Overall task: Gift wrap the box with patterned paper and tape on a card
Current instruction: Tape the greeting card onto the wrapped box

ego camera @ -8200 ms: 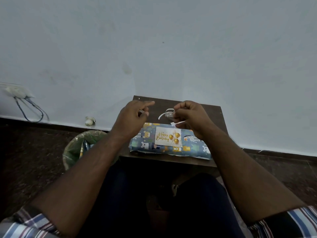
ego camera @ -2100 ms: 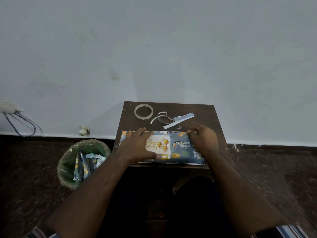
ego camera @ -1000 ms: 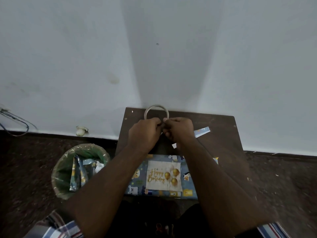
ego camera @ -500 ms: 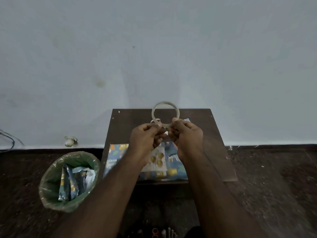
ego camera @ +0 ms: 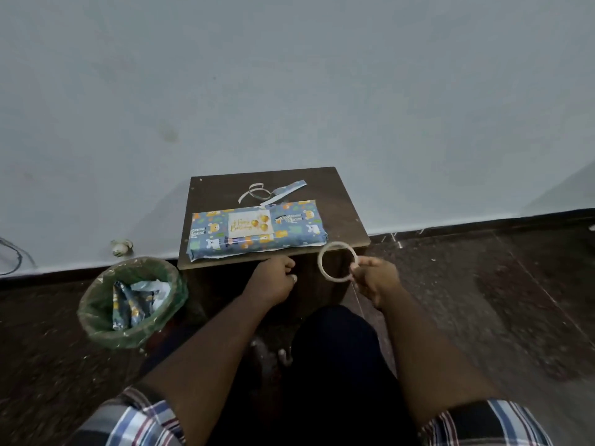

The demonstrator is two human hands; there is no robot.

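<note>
White, nearly spent tape ring (ego camera: 337, 261) is gripped by the right hand (ego camera: 373, 279); its free end seems pinched by the left hand (ego camera: 273, 280). Tension should be kept even, toward the card (ego camera: 250, 225) beyond both hands.

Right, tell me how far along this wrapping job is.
Done: the box lies wrapped on the table, with the card on top. In hand: the right hand holds the tape roll; the left hand is curled, seemingly pinching tape. Left: whether the card is fully taped can't be seen.

blue animal-print wrapped box (ego camera: 257, 233), white and gold card (ego camera: 250, 224), dark brown table (ego camera: 346, 207), green bin (ego camera: 132, 302), plaid sleeve (ego camera: 138, 420)
</note>
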